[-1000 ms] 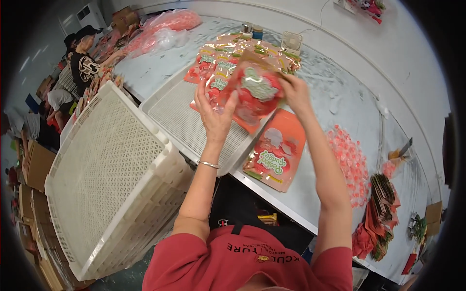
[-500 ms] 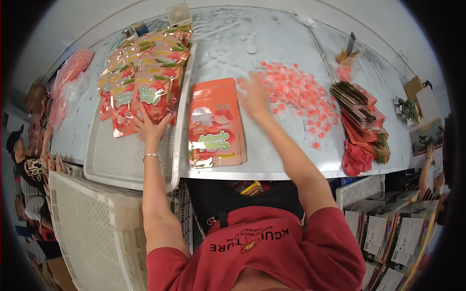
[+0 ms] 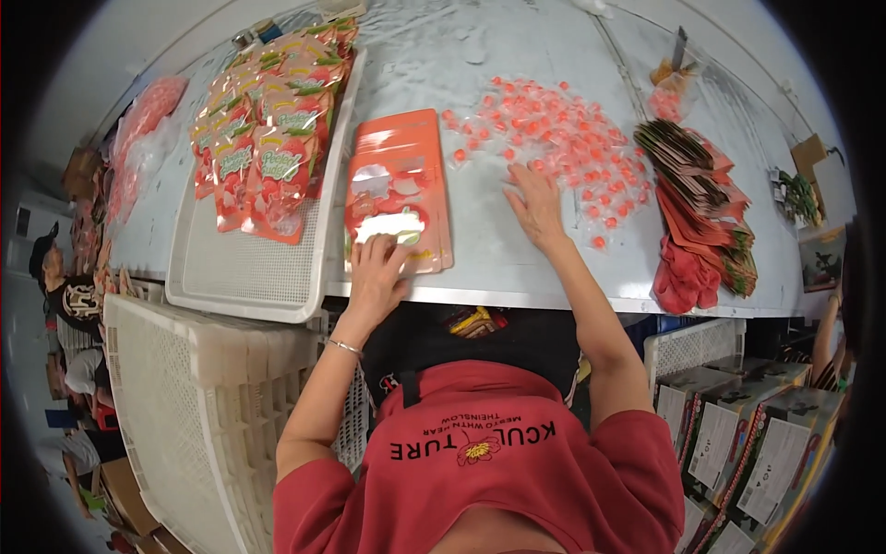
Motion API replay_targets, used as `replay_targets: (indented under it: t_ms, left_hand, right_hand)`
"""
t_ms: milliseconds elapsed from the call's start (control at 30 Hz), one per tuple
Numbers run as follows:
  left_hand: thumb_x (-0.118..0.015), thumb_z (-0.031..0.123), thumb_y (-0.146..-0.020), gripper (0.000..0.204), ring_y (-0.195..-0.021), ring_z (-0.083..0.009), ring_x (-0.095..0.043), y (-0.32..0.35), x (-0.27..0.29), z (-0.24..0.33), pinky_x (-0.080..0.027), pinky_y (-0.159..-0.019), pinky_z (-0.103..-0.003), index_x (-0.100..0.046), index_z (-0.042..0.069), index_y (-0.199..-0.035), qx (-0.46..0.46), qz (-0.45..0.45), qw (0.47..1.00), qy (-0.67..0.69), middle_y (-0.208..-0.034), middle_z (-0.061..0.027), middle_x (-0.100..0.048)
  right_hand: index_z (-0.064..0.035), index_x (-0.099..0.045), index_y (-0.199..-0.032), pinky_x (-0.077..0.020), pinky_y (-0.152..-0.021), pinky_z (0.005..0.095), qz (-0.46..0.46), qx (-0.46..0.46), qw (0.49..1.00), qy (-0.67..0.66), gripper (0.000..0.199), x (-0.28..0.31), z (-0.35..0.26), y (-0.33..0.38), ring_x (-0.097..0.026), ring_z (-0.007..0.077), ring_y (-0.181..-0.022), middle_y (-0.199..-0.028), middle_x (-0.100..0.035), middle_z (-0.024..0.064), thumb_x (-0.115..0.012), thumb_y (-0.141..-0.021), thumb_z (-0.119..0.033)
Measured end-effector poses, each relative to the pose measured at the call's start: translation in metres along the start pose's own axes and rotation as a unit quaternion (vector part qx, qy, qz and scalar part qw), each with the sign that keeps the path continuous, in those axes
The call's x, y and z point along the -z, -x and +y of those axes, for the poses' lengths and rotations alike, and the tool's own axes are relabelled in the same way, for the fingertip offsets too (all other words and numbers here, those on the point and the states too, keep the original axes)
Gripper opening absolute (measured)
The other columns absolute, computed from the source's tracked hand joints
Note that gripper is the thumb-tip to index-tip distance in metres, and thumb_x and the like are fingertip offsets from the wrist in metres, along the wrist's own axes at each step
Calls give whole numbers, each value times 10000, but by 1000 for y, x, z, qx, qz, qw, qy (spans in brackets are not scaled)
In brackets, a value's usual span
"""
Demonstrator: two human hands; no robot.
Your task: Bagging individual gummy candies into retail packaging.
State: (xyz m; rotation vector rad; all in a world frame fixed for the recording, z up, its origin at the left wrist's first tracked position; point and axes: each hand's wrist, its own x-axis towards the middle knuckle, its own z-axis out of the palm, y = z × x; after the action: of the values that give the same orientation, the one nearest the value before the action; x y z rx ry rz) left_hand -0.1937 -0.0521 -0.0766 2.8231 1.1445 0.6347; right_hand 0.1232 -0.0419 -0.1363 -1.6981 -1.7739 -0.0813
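My left hand (image 3: 377, 270) is at the lower edge of a flat red-orange pouch (image 3: 397, 189) with peach pictures, which lies on top of another pouch. Its fingers are bent and close together on the pouch, the thumb at their right. My right hand (image 3: 538, 210) is low over the table at the near left side of a spread of small wrapped red candies (image 3: 577, 138). Its fingers reach forward, slightly apart, and hold nothing I can see. Left of the flat pouch, a white mesh tray (image 3: 242, 270) bears overlapping rows of plump pouches (image 3: 281, 152).
At the right lies a fanned stack of pouches (image 3: 697, 189) with a crumpled red cloth (image 3: 688, 275) beside it. Stacked crates (image 3: 166, 369) stand below the table at left, boxes (image 3: 729, 434) at right. A clear bag of pink things (image 3: 152, 115) lies far left. Other people are at the left and right rims.
My left hand has left the plump pouches in the tray and come right to the flat pouch. My right hand has drawn back and right from the far left edge of the candies.
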Motion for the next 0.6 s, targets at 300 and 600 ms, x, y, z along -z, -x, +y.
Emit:
replay_targets:
  t_ms: [300,600]
  left_hand:
    - [-639,28,-753,109,-880,-333,-599,-22,-27,-20,-489,-768,-396,-627,-7,-856,-44,1,989,140,-923,-150,-617]
    - [-697,99,-722,178,-537,-188,-579,-86,-2,-23,-449,-528,-324,-590,-31,-662,156,-73,945,279,-588,-132,-599]
  right_hand:
    - [-55,-534,-1162,-365,-946,449,34,27,998,33,373,10,0,21,-478,362,-1144,-1242,-515,159,-611,-816,-172]
    - [-105,-608,-1098,-381,-936,419,75,67,985,-138,387,40,-81,-15,-481,322,-1145,-1251,-504,130,-701,-724,-141]
